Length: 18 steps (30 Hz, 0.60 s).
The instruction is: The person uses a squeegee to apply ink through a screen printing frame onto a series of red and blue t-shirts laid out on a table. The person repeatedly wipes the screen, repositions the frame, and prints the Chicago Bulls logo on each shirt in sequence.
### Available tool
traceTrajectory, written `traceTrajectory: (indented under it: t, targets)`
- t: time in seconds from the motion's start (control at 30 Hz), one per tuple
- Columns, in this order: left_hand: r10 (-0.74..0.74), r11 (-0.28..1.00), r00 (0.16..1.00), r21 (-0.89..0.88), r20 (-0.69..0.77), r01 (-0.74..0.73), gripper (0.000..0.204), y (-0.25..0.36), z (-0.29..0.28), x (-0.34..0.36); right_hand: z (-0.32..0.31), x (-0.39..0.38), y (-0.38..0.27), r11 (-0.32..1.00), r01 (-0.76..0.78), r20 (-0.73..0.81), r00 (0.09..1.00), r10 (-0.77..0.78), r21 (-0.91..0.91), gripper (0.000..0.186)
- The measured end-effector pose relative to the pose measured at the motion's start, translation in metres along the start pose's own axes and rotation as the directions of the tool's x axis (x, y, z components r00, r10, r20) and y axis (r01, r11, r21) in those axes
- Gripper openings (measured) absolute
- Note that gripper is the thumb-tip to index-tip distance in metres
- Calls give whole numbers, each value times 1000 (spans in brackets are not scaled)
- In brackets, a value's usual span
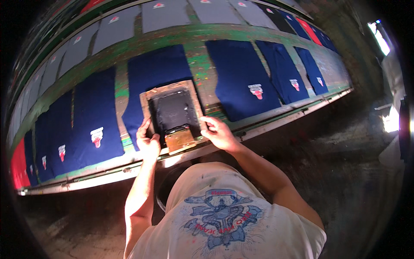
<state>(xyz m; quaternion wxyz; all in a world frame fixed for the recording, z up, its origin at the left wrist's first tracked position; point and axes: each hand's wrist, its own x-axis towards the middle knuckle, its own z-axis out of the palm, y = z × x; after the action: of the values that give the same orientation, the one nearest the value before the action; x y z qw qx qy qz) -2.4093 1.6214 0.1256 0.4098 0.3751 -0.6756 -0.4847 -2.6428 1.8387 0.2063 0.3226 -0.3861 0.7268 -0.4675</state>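
A wooden-edged screen printing frame (145,105) with a dark mesh lies on a navy fabric panel (161,60) at the near side of a long table. A squeegee with a wooden handle (179,140) leans inside the frame at its near end. Along the frame's left edge, near the lower corner, my left hand (148,140) grips the wood. My right hand (219,133) has its fingers bent around the right edge, thumb and fingertips against the wood. Whatever part of the panel lies under the frame is hidden.
Navy panels with small red and white prints lie left (92,116) and right (246,77) of the frame. Grey printed panels (166,17) line the table's far side. A pale rail (293,114) runs along the table's near edge, and a red panel (19,162) lies far left.
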Motion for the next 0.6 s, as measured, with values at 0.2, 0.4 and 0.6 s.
traceTrajectory:
  t: [0.2, 0.4, 0.6]
  targets:
    - [80, 993, 997, 84, -2, -80, 57, 16, -4, -3, -6, -7, -4, 987, -140, 146, 981, 128, 79, 55]
    - [7, 992, 1000, -125, -28, -10, 48, 56, -2, 6, -26, -15, -30, 986, 165, 54, 985, -163, -36, 54]
    - [-16, 984, 996, -178, -90, 0, 46, 96, 52, 6, -92, -10, -26, 962, 270, -9, 963, -270, -44, 50]
